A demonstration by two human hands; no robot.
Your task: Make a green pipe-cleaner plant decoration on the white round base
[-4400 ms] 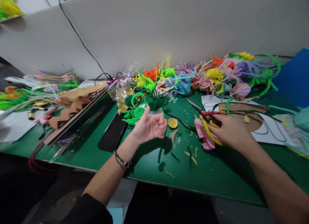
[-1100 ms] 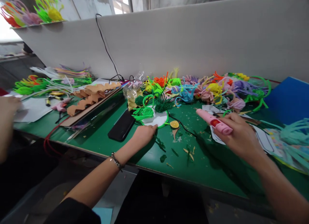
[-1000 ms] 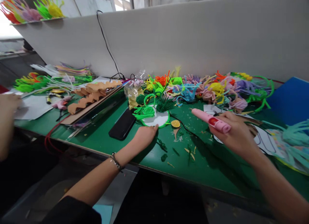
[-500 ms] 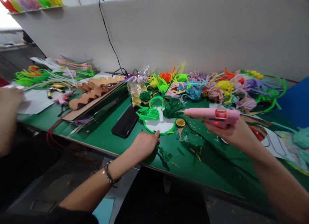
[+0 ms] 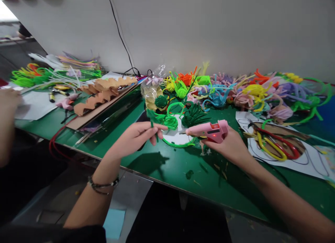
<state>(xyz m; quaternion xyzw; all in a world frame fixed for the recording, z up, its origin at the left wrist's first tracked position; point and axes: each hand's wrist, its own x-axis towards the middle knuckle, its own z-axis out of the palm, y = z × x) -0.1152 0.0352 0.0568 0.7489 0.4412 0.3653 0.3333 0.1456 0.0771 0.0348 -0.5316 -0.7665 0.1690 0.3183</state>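
My left hand [image 5: 140, 138] pinches a small dark green pipe-cleaner piece [image 5: 152, 122] between thumb and fingers, raised over the table's near side. My right hand [image 5: 230, 148] grips a pink glue gun [image 5: 208, 130], its orange light lit and its nozzle pointing left over a white disc [image 5: 173, 135]. Bright green pipe cleaner edges that disc. A bright green coiled pipe-cleaner shape [image 5: 170, 122] and a dark green tufted one [image 5: 195, 115] are at the disc's back part. Whether the nozzle touches the disc, I cannot tell.
Red and yellow-handled scissors [image 5: 289, 148] lie on paper at right. Colourful pipe-cleaner flowers [image 5: 217, 93] line the wall. Corrugated brown paper [image 5: 98, 100] and another pink glue gun [image 5: 66, 101] are at left. Another person's hand [image 5: 9, 103] is at the far left.
My left hand has lifted from the disc's front edge and now holds the dark green piece from the table. The glue gun has moved left and lower, towards the disc. The view has shifted slightly.
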